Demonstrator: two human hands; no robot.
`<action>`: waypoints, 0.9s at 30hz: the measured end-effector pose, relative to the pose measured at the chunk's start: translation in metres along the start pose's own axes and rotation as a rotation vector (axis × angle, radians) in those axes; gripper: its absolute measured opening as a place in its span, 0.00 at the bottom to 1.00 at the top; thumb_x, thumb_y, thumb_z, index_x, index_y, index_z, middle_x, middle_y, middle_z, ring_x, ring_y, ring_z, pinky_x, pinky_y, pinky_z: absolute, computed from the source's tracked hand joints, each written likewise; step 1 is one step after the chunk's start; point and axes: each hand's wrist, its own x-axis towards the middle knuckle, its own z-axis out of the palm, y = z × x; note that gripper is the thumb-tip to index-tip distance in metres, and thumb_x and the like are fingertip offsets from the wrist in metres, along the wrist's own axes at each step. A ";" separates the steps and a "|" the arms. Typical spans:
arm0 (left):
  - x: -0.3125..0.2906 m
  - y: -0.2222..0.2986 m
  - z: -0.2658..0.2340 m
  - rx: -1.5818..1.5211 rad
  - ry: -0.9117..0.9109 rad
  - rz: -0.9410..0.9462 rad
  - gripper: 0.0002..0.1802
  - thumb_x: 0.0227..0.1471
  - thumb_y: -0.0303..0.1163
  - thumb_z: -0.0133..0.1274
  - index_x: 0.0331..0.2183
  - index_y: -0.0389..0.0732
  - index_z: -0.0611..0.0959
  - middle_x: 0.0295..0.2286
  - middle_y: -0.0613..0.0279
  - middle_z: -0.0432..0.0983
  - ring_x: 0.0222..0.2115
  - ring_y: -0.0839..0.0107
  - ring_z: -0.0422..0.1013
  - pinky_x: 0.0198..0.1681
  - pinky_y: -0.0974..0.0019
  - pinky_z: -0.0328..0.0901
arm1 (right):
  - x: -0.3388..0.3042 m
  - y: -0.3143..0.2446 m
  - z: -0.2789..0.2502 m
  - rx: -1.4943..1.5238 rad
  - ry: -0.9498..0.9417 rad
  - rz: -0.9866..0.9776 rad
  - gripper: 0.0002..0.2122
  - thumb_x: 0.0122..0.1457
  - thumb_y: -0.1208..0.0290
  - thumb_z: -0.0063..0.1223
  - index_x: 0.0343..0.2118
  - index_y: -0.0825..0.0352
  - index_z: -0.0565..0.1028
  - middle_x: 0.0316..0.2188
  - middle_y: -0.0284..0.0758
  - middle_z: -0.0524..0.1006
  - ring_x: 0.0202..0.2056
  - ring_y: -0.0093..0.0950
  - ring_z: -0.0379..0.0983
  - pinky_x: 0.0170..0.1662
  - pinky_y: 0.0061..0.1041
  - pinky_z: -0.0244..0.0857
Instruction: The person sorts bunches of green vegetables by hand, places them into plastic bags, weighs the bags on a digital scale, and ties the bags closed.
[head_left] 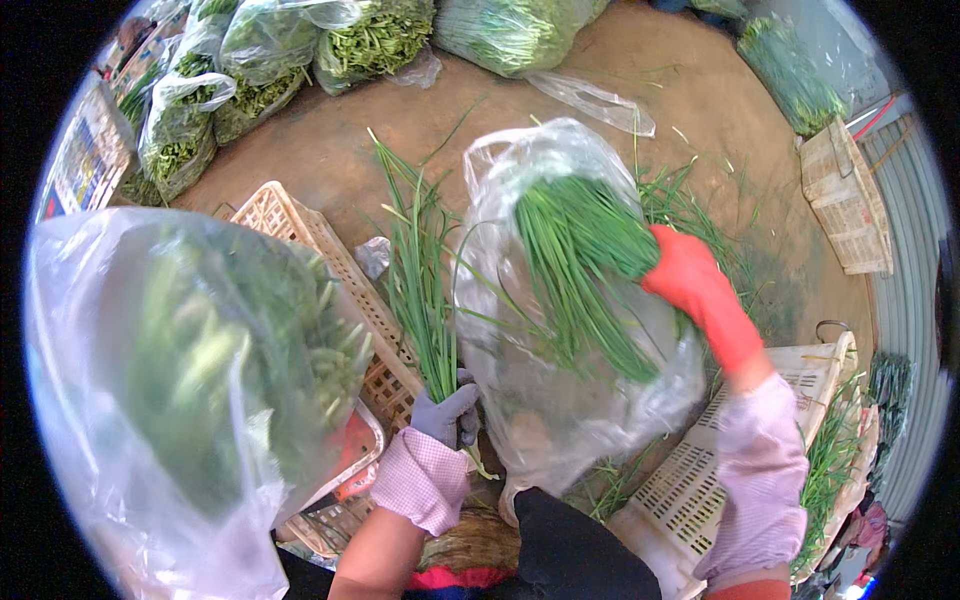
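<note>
From where I'm standing, with the worker at 6 o'clock, the biggest thing on the brown floor [330, 140] is a stuffed bag of leafy greens [200, 380] between 8 and 9, bulging right beside the basket crate [310, 225] near 10; if it's top-heavy, a knock from the left elbow could tip it, I reckon. Next biggest is the clear plastic bag [600, 450], just right of centre and all crumpled. Film that thin could snag or rip if it catches the slotted white crate [680, 490] between 4 and 5. The big green bunch [590, 260] is at 2 o'clock, against that clear bag, can't tell if it's inside or on top. The red-gloved right hand [700, 285] at 3 is clenched round one end, no tie that I can see, so a looser grip could let the blades fan out. The smaller green bunch [425, 270] points up toward 11, its lower stems pinched in the grey-gloved left hand [445, 412] near 7; squeeze too hard and they'd probably bruise. Smallest are the loose blades [690, 200] around 2, which could get trodden on.
</note>
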 end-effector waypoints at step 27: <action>-0.009 0.005 0.019 0.292 -0.083 0.055 0.11 0.46 0.29 0.55 0.33 0.34 0.77 0.16 0.63 0.69 0.12 0.73 0.64 0.15 0.69 0.60 | -0.076 -0.043 0.247 0.938 -0.303 -0.117 0.19 0.54 0.64 0.48 0.48 0.66 0.68 0.41 0.45 0.73 0.42 0.38 0.71 0.46 0.32 0.64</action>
